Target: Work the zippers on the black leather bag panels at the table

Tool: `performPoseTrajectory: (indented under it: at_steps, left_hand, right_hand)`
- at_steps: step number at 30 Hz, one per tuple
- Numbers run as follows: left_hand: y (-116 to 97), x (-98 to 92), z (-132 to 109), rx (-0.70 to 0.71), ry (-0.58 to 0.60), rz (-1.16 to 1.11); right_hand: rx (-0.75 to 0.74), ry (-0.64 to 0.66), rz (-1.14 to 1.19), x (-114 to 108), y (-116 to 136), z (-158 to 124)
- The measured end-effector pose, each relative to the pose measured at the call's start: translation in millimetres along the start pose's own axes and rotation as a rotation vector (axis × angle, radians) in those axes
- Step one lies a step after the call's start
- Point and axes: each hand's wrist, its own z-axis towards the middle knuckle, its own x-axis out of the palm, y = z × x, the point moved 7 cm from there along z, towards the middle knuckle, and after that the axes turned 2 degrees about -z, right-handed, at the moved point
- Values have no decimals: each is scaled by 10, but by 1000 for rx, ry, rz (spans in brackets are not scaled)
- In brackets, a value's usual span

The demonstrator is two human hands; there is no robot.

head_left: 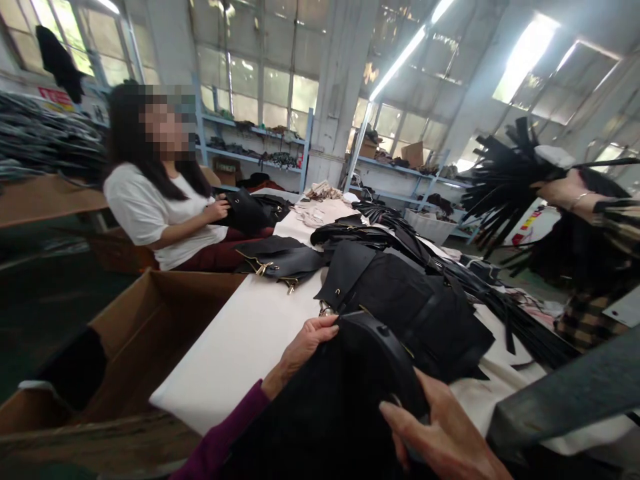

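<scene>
Left hand (309, 341) pinches, right hand (440, 423) clasps a black, curved-edged, leather-like piece (345, 387): seemingly a handling step, calling for steady grips.

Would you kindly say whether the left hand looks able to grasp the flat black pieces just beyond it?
Probably not without letting go: the left hand is pinching the curved-edged black item, though the flat black pieces lie close.
</scene>
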Motion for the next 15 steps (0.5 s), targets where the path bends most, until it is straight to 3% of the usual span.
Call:
performPoseTrajectory:
  at_steps: [3, 6, 10, 15]
  left_hand:
    - [7, 26, -40, -21, -17, 30]
    - [-120, -19, -11, -6, -63, 62]
    - [-415, -219, 143, 103, -131, 193]
    - [-601, -715, 198, 178, -261, 898]
  right_hand:
    - [-42, -31, 25, 26, 59, 111]
    - [-50, -110, 15, -196, 83, 105]
    - [-8, -163, -99, -521, -74, -160]
    - [135, -138, -217, -627, -602, -526]
